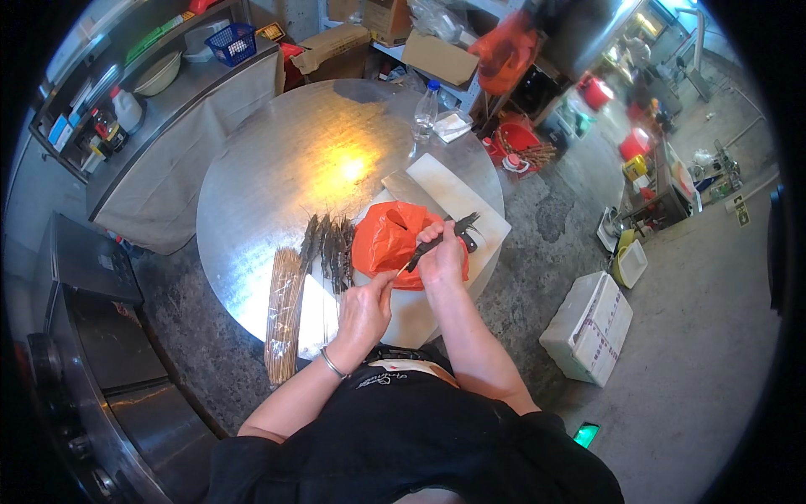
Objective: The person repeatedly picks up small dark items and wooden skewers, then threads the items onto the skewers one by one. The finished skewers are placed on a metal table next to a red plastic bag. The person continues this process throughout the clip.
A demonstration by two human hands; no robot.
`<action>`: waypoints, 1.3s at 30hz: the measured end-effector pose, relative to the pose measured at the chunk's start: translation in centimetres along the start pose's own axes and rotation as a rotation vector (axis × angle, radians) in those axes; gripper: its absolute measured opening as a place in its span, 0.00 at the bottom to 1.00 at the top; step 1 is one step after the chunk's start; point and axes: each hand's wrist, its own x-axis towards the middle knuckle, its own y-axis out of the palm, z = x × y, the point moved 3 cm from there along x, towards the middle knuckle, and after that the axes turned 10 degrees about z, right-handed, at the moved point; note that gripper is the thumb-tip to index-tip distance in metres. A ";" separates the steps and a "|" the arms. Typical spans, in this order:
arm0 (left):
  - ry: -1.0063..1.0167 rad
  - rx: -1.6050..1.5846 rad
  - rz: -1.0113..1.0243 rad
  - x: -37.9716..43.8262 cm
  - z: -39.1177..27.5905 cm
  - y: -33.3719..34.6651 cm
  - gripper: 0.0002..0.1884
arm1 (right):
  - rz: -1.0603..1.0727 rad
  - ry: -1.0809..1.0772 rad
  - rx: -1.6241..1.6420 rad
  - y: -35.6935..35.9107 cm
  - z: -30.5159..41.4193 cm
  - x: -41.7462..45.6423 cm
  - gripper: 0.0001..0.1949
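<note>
A raw dark shrimp (423,250) lies gripped in my right hand (442,263), its feathery end pointing up and right. My left hand (366,310) pinches a thin bamboo skewer (401,270) whose far end meets the shrimp's lower end; how deep it goes in is hidden. Below both hands sits an orange plastic bag (385,234) on a white cutting board (488,216). Several dark shrimp (326,246) lie in a row left of the bag, with skewer sticks running towards me. Farther left is a plastic-wrapped bundle of bamboo skewers (283,315).
A cleaver (408,191) rests on the board, its blade partly under the bag. The round metal table (252,170) also carries a clear bottle (426,108) and a packet of tissues (452,126). A foam box (589,329) stands on the floor to the right.
</note>
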 end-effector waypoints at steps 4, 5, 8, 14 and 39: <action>-0.047 0.003 0.009 0.0 0.1 0.3 0.06 | 0.057 -0.009 -0.031 -0.7 -0.4 0.1 0.10; -0.057 0.020 0.007 0.1 0.1 0.3 0.05 | 0.060 -0.009 -0.048 -0.6 -0.6 0.0 0.10; -0.044 0.044 -0.015 0.4 0.4 0.6 0.03 | 0.113 0.045 -0.041 -0.7 -1.2 -0.5 0.09; -0.017 0.143 0.004 1.2 0.8 0.2 0.04 | 0.293 0.189 -0.224 0.5 -0.6 -1.2 0.08; -0.079 0.062 0.048 -0.6 1.3 0.2 0.06 | 0.243 0.169 -0.266 -1.5 -1.7 -0.5 0.12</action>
